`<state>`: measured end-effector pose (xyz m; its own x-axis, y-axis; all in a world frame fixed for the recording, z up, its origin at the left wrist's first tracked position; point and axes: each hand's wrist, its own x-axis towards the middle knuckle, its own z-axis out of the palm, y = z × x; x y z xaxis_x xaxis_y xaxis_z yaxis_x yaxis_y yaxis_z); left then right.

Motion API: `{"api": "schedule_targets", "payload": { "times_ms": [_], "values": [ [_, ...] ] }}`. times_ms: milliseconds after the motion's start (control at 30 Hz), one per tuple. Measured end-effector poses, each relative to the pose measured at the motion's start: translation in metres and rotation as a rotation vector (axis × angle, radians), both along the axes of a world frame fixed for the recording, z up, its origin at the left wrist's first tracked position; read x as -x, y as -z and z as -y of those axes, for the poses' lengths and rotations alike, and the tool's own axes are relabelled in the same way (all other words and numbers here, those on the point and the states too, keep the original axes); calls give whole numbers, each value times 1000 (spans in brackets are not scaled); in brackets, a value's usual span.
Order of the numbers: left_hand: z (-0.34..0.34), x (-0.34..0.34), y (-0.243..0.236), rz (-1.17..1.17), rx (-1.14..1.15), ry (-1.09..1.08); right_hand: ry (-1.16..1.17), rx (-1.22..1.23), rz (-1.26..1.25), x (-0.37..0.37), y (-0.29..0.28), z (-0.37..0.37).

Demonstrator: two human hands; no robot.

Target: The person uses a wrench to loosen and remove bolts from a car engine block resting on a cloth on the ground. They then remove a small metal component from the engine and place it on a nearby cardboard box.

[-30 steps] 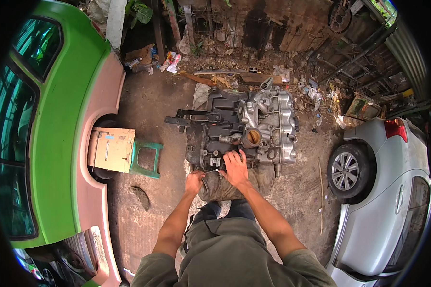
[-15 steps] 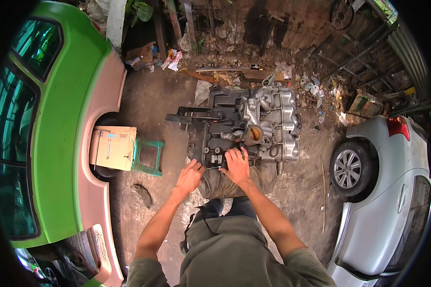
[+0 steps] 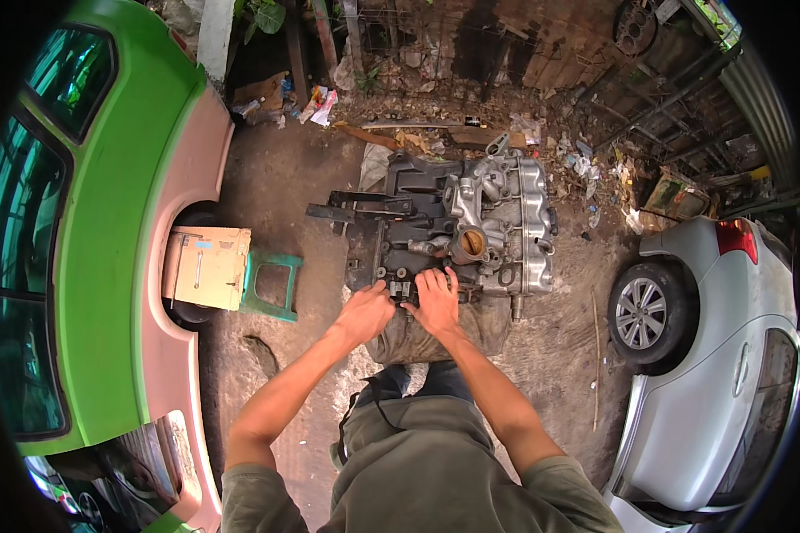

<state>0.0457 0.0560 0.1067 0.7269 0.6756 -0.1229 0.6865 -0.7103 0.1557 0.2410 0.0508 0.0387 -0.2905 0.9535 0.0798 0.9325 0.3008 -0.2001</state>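
In front of me lies an engine [image 3: 418, 229], its dark block to the left and its silvery ribbed cover [image 3: 532, 222] to the right. My left hand [image 3: 367, 313] is closed at the near left edge of the block, beside small metal fittings [image 3: 401, 288]. A slim metal tool showed in its fingers a moment ago; the hand now hides most of it. My right hand [image 3: 436, 302] rests against the same near edge, fingers bent over it and thumb pointing at the left hand. An open round throat [image 3: 470, 242] on the engine sits beyond my right hand.
Dark cloth [image 3: 484, 329] lies under the engine's near side. To the left, a cardboard box [image 3: 212, 266] with a wrench [image 3: 198, 270] on top adjoins a green stool [image 3: 274, 284]. A green car [image 3: 133, 178] and a silver car [image 3: 702, 400] flank me. Litter [image 3: 587, 164] lines the far wall.
My left hand has moved right and slightly up, closer to my right hand, turning as it went. The slim tool between the hands is now mostly hidden. My right hand stays at the engine's edge.
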Motion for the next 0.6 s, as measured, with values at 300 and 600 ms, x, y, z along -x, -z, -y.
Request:
{"api": "schedule_targets", "payload": {
  "times_ms": [300, 600],
  "values": [
    [4, 5, 2, 143, -47, -47, -8, -13, 11, -1, 1, 0],
    [6, 24, 26, 207, 40, -194, -18, -42, -12, -2, 5, 1]
  ]
}}
